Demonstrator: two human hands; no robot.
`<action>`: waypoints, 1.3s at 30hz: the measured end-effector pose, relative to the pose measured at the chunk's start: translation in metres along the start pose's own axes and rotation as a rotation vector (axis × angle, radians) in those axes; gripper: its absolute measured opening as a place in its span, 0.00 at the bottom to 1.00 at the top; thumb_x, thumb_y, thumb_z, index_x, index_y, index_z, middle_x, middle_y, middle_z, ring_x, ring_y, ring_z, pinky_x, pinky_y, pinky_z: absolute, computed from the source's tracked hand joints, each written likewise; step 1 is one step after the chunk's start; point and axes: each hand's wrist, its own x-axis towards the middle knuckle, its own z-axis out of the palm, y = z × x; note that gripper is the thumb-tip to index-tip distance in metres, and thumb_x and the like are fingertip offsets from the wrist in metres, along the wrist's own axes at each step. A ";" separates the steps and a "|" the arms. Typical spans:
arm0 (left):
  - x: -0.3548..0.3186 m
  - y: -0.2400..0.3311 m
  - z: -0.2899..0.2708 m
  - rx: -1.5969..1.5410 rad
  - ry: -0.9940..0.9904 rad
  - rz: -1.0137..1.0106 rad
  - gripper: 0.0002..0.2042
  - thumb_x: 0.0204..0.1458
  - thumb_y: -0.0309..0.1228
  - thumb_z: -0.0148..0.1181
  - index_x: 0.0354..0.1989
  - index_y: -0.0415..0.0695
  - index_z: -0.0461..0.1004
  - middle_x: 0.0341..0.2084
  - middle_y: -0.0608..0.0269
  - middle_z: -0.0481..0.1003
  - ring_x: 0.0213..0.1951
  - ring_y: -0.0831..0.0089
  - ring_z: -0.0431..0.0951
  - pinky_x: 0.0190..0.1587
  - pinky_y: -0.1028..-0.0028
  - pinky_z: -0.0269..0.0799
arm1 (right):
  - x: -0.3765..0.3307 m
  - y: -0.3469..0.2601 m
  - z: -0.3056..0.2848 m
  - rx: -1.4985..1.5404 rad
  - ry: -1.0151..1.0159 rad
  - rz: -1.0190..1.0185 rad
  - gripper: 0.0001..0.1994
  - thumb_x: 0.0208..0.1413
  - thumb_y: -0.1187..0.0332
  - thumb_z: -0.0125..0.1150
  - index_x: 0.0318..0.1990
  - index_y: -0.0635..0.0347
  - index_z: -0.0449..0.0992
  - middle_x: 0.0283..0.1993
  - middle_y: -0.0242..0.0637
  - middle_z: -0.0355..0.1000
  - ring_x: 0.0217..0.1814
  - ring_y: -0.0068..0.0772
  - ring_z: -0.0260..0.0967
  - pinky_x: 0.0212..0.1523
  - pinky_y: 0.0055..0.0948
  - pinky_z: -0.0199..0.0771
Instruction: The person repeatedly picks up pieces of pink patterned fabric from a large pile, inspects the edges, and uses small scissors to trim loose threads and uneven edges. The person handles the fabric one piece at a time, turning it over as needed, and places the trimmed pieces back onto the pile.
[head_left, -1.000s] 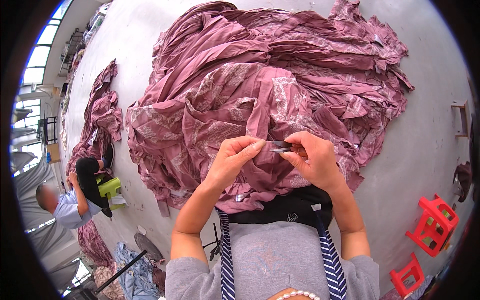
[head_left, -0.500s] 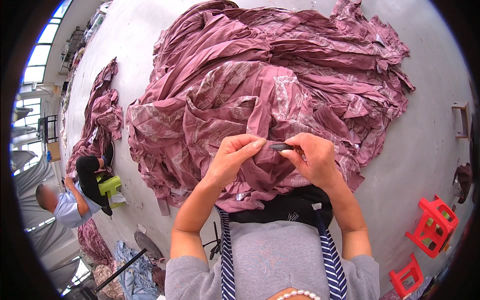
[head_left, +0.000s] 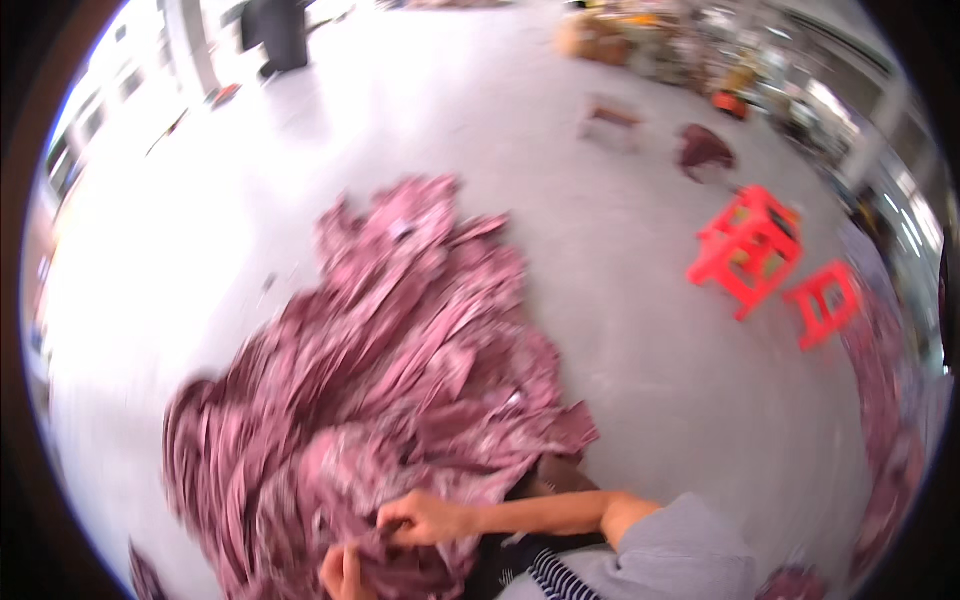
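A big heap of mauve cloth [head_left: 390, 330] with pale patterned bands spreads over the floor and up to my lap. My left hand [head_left: 345, 572] is at the lower edge of the view, its fingers closed on a bit of this cloth, partly cut off and blurred. Just above and to the right is my right hand [head_left: 425, 518], fingers curled in over the cloth. The small dark pointed tool it held a moment earlier is hidden in the blur. The two hands are close together but apart.
Two red plastic stools [head_left: 752, 250] [head_left: 825, 303] stand on the grey floor to the right. Farther off are a low wooden stool [head_left: 610, 118] and a dark red cloth bundle [head_left: 703, 150]. More mauve cloth [head_left: 878, 380] lies along the right rim. Piled goods [head_left: 650, 45] line the far side.
The view has swung to the right, so the heap and my hands appear lower and farther left. The seated person at the left has left the picture. Both hands stay at the cloth.
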 end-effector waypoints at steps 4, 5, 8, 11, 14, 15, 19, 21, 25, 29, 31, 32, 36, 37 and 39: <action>-0.024 0.067 0.045 0.237 -0.388 0.555 0.45 0.38 0.26 0.75 0.66 0.38 0.55 0.54 0.55 0.68 0.49 0.69 0.72 0.45 0.75 0.73 | 0.003 -0.032 -0.021 0.267 -0.072 -0.131 0.09 0.56 0.74 0.58 0.43 0.66 0.68 0.31 0.23 0.64 0.36 0.15 0.59 0.38 0.19 0.62; -0.027 0.076 0.055 0.272 -0.441 0.453 0.50 0.33 0.26 0.78 0.67 0.37 0.52 0.55 0.56 0.67 0.47 0.68 0.73 0.45 0.74 0.73 | 0.003 -0.036 -0.023 0.334 -0.058 -0.125 0.10 0.56 0.74 0.59 0.44 0.66 0.68 0.32 0.24 0.64 0.38 0.15 0.59 0.40 0.19 0.62; -0.019 0.087 0.079 0.504 -0.525 0.448 0.35 0.40 0.22 0.71 0.59 0.35 0.62 0.48 0.56 0.71 0.40 0.70 0.72 0.41 0.72 0.72 | -0.006 -0.054 -0.019 0.372 0.027 -0.147 0.09 0.57 0.72 0.59 0.42 0.65 0.70 0.32 0.26 0.65 0.36 0.16 0.61 0.38 0.22 0.63; -0.010 0.086 0.068 0.568 -0.467 0.307 0.30 0.42 0.21 0.68 0.56 0.34 0.65 0.44 0.56 0.72 0.39 0.71 0.72 0.40 0.72 0.71 | -0.002 -0.055 -0.017 0.461 0.012 -0.272 0.10 0.59 0.70 0.59 0.44 0.64 0.68 0.35 0.24 0.64 0.39 0.14 0.57 0.40 0.19 0.60; 0.001 0.082 0.035 0.574 -0.319 0.202 0.24 0.44 0.20 0.65 0.53 0.33 0.68 0.41 0.56 0.74 0.37 0.71 0.71 0.39 0.71 0.70 | -0.002 -0.046 -0.029 0.109 0.174 -0.293 0.12 0.60 0.67 0.59 0.46 0.64 0.68 0.36 0.25 0.65 0.38 0.14 0.57 0.41 0.19 0.60; 0.005 0.079 0.021 0.559 -0.239 0.222 0.22 0.45 0.20 0.64 0.51 0.33 0.69 0.39 0.57 0.74 0.36 0.71 0.71 0.38 0.71 0.69 | 0.000 -0.037 -0.030 0.063 0.241 -0.321 0.13 0.61 0.65 0.58 0.48 0.64 0.68 0.36 0.25 0.66 0.38 0.15 0.58 0.41 0.19 0.61; 0.004 0.083 -0.032 0.112 0.416 0.152 0.14 0.52 0.29 0.59 0.47 0.42 0.74 0.36 0.55 0.74 0.34 0.69 0.71 0.38 0.68 0.71 | -0.011 -0.022 -0.043 0.023 0.278 -0.063 0.15 0.61 0.62 0.58 0.49 0.63 0.69 0.37 0.28 0.68 0.37 0.16 0.60 0.39 0.21 0.64; -0.014 0.097 -0.036 0.100 0.534 0.205 0.15 0.53 0.29 0.59 0.49 0.41 0.72 0.38 0.53 0.74 0.35 0.68 0.71 0.39 0.67 0.72 | -0.009 -0.005 -0.040 -0.024 0.278 -0.062 0.15 0.61 0.62 0.58 0.48 0.63 0.70 0.36 0.28 0.69 0.36 0.16 0.60 0.38 0.21 0.64; -0.027 0.111 -0.072 0.044 0.683 0.269 0.18 0.54 0.29 0.58 0.53 0.39 0.68 0.42 0.50 0.72 0.39 0.64 0.72 0.41 0.65 0.73 | -0.011 -0.001 -0.041 -0.045 0.194 -0.008 0.13 0.61 0.62 0.58 0.45 0.62 0.71 0.33 0.29 0.70 0.34 0.16 0.61 0.37 0.23 0.65; -0.050 0.108 -0.154 -0.069 0.796 0.349 0.21 0.55 0.30 0.57 0.57 0.38 0.64 0.46 0.47 0.71 0.42 0.61 0.73 0.44 0.63 0.74 | -0.012 -0.003 -0.040 -0.244 0.236 0.037 0.10 0.58 0.63 0.60 0.41 0.59 0.73 0.30 0.30 0.70 0.32 0.18 0.63 0.35 0.25 0.67; -0.083 0.084 -0.230 -0.161 0.850 0.351 0.23 0.56 0.30 0.57 0.59 0.37 0.62 0.48 0.46 0.70 0.44 0.59 0.74 0.45 0.62 0.74 | -0.018 -0.015 -0.048 -0.437 0.242 0.004 0.11 0.57 0.62 0.61 0.40 0.60 0.74 0.32 0.32 0.71 0.34 0.23 0.68 0.38 0.28 0.71; -0.089 0.073 -0.264 -0.195 0.850 0.339 0.24 0.56 0.30 0.57 0.60 0.37 0.61 0.49 0.45 0.70 0.45 0.58 0.74 0.45 0.61 0.75 | -0.023 0.016 -0.057 -0.417 0.292 0.000 0.12 0.57 0.62 0.62 0.38 0.61 0.74 0.33 0.32 0.71 0.36 0.24 0.71 0.40 0.28 0.73; -0.147 0.031 -0.370 -0.092 1.017 0.268 0.27 0.58 0.30 0.56 0.64 0.35 0.56 0.54 0.42 0.69 0.48 0.55 0.75 0.47 0.60 0.76 | -0.039 0.042 -0.073 -0.226 0.388 0.120 0.05 0.59 0.70 0.59 0.39 0.61 0.74 0.34 0.32 0.75 0.33 0.19 0.72 0.35 0.20 0.73; -0.158 0.008 -0.381 0.200 1.320 0.258 0.32 0.55 0.32 0.61 0.65 0.34 0.55 0.55 0.47 0.68 0.50 0.53 0.73 0.43 0.61 0.77 | -0.041 0.040 -0.071 -0.116 0.418 0.245 0.05 0.58 0.70 0.59 0.39 0.60 0.75 0.32 0.30 0.75 0.29 0.13 0.67 0.29 0.14 0.67; -0.172 -0.027 -0.366 0.798 1.355 0.265 0.32 0.52 0.33 0.64 0.63 0.34 0.58 0.54 0.48 0.70 0.53 0.58 0.71 0.51 0.66 0.71 | -0.045 0.033 -0.060 -0.132 0.391 0.285 0.05 0.57 0.71 0.61 0.38 0.61 0.75 0.30 0.28 0.75 0.27 0.11 0.65 0.27 0.14 0.65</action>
